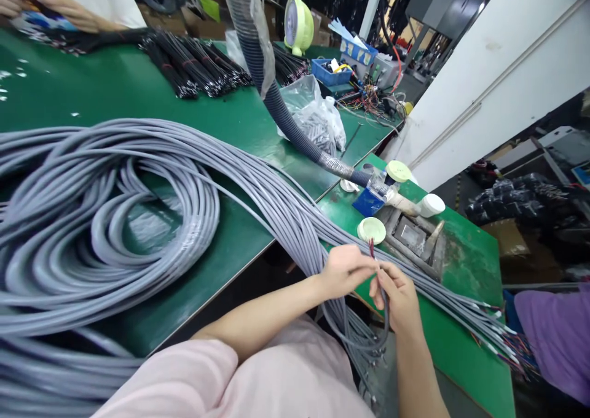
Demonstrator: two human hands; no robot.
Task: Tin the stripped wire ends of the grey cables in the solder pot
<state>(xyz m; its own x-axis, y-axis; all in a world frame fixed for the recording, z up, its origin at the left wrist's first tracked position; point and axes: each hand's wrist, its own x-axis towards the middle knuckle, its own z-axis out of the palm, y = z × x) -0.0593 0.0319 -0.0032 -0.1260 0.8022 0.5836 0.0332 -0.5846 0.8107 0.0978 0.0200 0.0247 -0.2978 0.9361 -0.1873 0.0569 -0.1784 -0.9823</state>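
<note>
My left hand (pixel 346 272) and my right hand (pixel 397 294) meet over the green table's near edge, fingertips pinched together at the stripped end of one grey cable. Thin dark red wires (pixel 371 246) stick up from between the fingers. Below the right hand the grey cable (pixel 386 324) curves down toward my lap. The exact finger grip at the cable end is partly hidden. Just beyond the hands sits a small round pale-green dish (pixel 371 230). A thick bundle of grey cables (pixel 295 230) runs behind my hands, its wire ends fanned out at the right.
A big coil of grey cables (pixel 198 221) covers the left table. A ribbed hose (pixel 295 132) hangs across to a sooty metal tray (pixel 415 240) beside a white cup (pixel 431 205). Black wire bundles (pixel 188 64) and a bag (pixel 318 120) lie behind. Other people are at far left and right.
</note>
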